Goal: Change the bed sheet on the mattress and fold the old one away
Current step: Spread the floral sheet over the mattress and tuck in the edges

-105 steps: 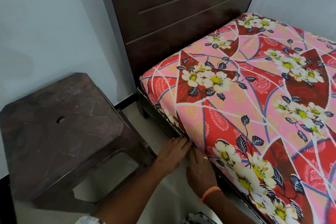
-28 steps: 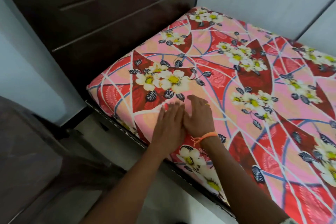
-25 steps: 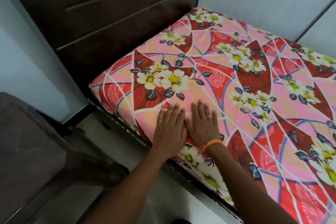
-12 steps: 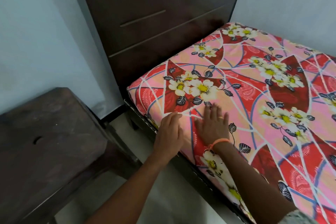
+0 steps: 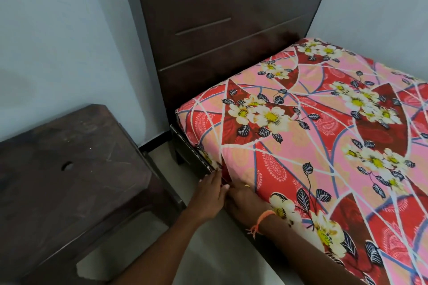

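Step in hand, by judgement: tucking the fresh sheet along the near side of the mattress, close to the headboard corner.

The left hand [image 5: 208,194] and right hand [image 5: 243,199] meet, touching, at the side edge of the bed. The floral bed sheet [image 5: 324,146] lies spread across the top of the mattress, beyond and to the right of both hands, and drops over the side edge directly ahead of the fingertips.

State of each grip:
- Left: fingers extended and close together, tips at the seam where the sheet meets the dark bed frame [image 5: 192,157]. They appear to press the cloth inward, not to grasp it.
- Right: back of the hand faces up, an orange wrist thread [image 5: 264,217] behind it. The fingers point down at the sheet edge; whether they pinch cloth cannot be told, as the tips are hidden.

The headboard [image 5: 220,30] stands ahead of the hands. A dark wooden stool [image 5: 69,169] stands to the left of the left hand, apart from the bed.

Next move, by judgement: push the hanging edge down between mattress and frame, then shift the hands along the side to tuck the rest. The old sheet is not in view; its folding cannot be assessed.
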